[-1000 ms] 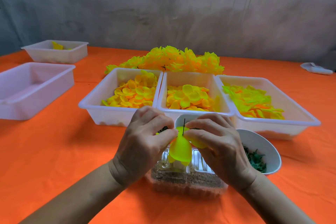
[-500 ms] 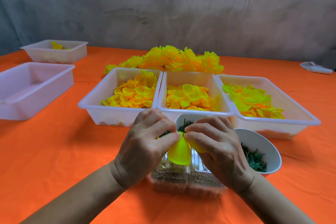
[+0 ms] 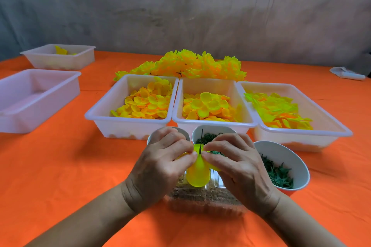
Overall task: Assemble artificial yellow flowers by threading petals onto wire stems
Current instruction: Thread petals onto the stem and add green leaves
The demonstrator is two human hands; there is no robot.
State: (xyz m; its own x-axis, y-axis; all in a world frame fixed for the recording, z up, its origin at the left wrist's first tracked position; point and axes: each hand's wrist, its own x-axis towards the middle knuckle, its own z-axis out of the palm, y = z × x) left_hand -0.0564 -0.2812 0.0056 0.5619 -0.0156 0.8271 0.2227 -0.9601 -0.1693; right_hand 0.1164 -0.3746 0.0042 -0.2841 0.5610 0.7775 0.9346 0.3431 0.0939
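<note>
Over an orange table (image 3: 60, 166), the left hand (image 3: 160, 168) and right hand (image 3: 239, 170) each pinch 1 yellow petal (image 3: 197, 174) threaded on a thin dark wire stem (image 3: 201, 140) — held before 3 petal trays (image 3: 128, 124) — and uneven pressure could tear its hole or bend the stem.

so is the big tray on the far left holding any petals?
No. The large tray at the left edge shows only its bare inside, while the three trays ahead of the hands hold yellow petals.
</note>
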